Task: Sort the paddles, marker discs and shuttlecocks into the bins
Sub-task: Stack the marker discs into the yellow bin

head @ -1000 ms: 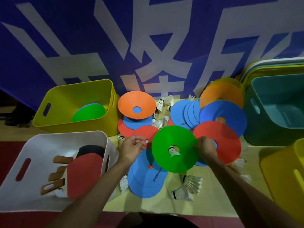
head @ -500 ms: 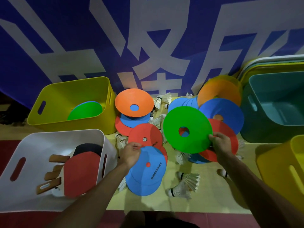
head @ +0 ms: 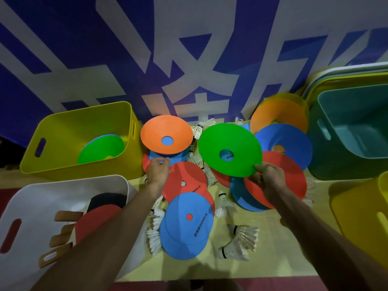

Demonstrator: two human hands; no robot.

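Note:
My right hand (head: 270, 177) grips the near rim of a green marker disc (head: 230, 149), held tilted above the pile. My left hand (head: 158, 172) reaches to the blue disc (head: 178, 157) lying under an orange disc (head: 165, 133), its fingertips pinching that blue rim. More red discs (head: 184, 181) and blue discs (head: 184, 227) lie overlapping on the yellow mat. White shuttlecocks (head: 243, 238) are scattered among and in front of them. The yellow bin (head: 63, 127) at back left holds a green disc (head: 100, 150). Several paddles (head: 98, 219) lie in the white bin (head: 52, 190).
A teal bin (head: 357, 164) stands at the right, with stacked bins behind it and another yellow bin (head: 361, 217) in front of it. Orange and blue discs (head: 283, 139) lean near the teal bin. A blue and white banner forms the back wall.
My right hand has carried the green disc up and towards the back of the pile. My left hand has moved forward from the red disc to the blue disc under the orange one.

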